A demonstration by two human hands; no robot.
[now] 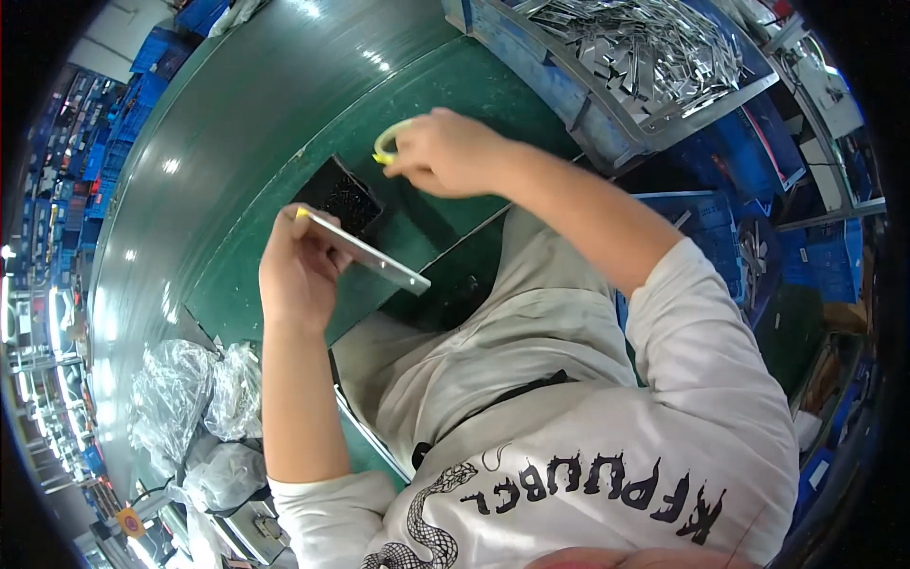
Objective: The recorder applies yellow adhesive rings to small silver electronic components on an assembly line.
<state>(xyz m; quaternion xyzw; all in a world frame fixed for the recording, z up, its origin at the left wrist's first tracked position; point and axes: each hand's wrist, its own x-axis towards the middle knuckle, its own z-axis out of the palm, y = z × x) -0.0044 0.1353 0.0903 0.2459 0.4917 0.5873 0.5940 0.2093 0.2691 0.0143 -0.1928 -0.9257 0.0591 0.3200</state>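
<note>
Clearly, most of the open room lies beyond the grip: bare green worktop (445,90) stretches ahead of both hands, crossed by a thin pale seam, with a shiny curved stretch past it. The near edge of the worktop runs just on the body side of the hands, and the far end of the left hand's piece reaches about to that edge. To the right of the right hand, a blue crate (540,59) heaped with thin metal pieces (654,62) bounds the space; well behind the left hand, toward the body, sit clear plastic bags (171,389).

The left hand (299,251) is closed on 1 end of a flat, pale strip (372,254) — thumb and fingers pinching it, with small studs along its side and a bit of yellow tape (302,212) at the gripped end. The right hand (450,152) is raised apart from the strip, its curled fingers pinching a yellow tape roll (382,143). Between the 2 hands, just beyond the strip, stands a black box (318,182) — small dark pieces inside.
</note>
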